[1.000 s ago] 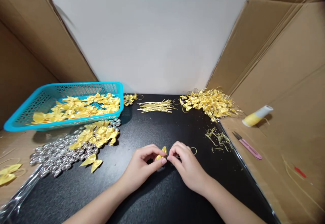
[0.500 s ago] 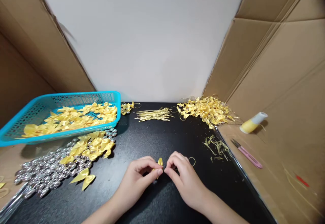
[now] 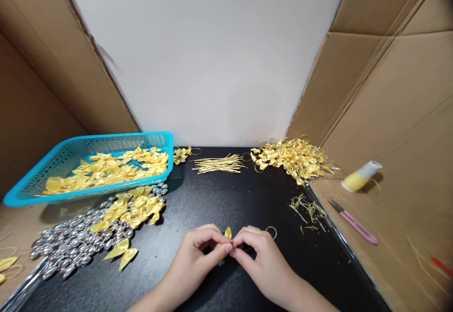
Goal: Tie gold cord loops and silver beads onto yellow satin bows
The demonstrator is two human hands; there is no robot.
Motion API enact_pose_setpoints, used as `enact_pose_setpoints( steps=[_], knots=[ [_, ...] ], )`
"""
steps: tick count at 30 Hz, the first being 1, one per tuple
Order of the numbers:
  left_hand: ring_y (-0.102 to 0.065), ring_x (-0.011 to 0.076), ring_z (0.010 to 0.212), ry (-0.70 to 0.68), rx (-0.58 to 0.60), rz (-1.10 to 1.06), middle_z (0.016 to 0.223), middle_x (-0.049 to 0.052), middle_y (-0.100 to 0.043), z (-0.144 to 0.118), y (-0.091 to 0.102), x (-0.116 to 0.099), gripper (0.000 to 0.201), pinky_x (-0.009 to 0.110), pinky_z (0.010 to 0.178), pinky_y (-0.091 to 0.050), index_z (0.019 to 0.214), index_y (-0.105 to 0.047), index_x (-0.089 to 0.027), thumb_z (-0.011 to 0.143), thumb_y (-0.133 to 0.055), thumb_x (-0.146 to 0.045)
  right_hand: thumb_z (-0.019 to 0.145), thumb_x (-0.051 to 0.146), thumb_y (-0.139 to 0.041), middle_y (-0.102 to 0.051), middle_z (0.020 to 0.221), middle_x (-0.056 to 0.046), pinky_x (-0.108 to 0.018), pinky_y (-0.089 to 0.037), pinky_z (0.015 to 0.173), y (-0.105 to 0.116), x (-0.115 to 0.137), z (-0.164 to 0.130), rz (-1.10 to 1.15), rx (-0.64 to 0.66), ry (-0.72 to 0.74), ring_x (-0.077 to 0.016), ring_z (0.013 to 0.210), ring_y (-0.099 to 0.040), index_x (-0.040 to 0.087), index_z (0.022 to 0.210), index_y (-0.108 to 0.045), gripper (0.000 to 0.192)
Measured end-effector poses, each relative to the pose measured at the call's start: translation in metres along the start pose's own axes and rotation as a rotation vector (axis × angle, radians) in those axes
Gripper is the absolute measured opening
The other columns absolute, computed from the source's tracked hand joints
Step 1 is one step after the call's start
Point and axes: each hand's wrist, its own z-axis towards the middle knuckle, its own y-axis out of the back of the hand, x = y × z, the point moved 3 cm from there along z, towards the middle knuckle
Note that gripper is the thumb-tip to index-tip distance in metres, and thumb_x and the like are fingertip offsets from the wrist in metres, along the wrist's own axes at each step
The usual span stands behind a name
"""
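Over the black tabletop (image 3: 212,203), my left hand (image 3: 203,255) is closed in a pinch on a small yellow ribbon bow (image 3: 228,232); one tip of the bow shows above the fingers. My right hand (image 3: 260,260) is pinched too, its fingertips meeting the left ones at the bow. From behind the right hand a loop of thin gold cord (image 3: 272,231) sticks out. What lies exactly between the fingertips is hidden. To the left, a loose yellow bow (image 3: 123,254) lies beside a pile of silver beads (image 3: 81,239), with more yellow bows (image 3: 138,208) on top.
A blue basket (image 3: 106,198) of yellow bows stands back left. Gold cord pieces (image 3: 219,164) lie at the back middle, near a heap of finished-looking bows with loops (image 3: 293,158). At right are cord scraps (image 3: 307,210), pink-handled snips (image 3: 357,227) and a thread spool (image 3: 361,176).
My right hand has come closer to the left, and the fingertips now touch at the bow. The whole view has shifted slightly.
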Motion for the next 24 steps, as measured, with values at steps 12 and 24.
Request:
enact_pose_setpoints(
  steps=[12,24],
  knots=[
    [-0.062,0.0134,0.07,0.193,-0.192,-0.397,0.077,0.004,-0.075,0.002,0.008,0.004,0.024,0.023,0.069,-0.048,0.076,-0.075,-0.017,0.063,-0.084,-0.034,0.084,0.017,-0.061,-0.07,0.075,0.0,-0.022,-0.046,0.071,0.01,-0.007,0.0,0.071,-0.098,-0.101,-0.0131,0.073,-0.062,0.019,0.078,-0.068,0.01],
    [-0.053,0.0072,0.061,0.163,-0.069,-0.492,0.09,0.005,-0.072,0.001,0.002,0.012,0.021,0.019,0.057,-0.046,0.085,-0.078,-0.021,0.068,-0.083,-0.032,0.083,0.016,-0.064,-0.068,0.07,0.001,-0.021,-0.045,0.065,0.007,-0.004,0.001,0.032,-0.046,-0.075,-0.0113,0.067,-0.061,0.018,0.076,-0.071,0.01]
  ],
)
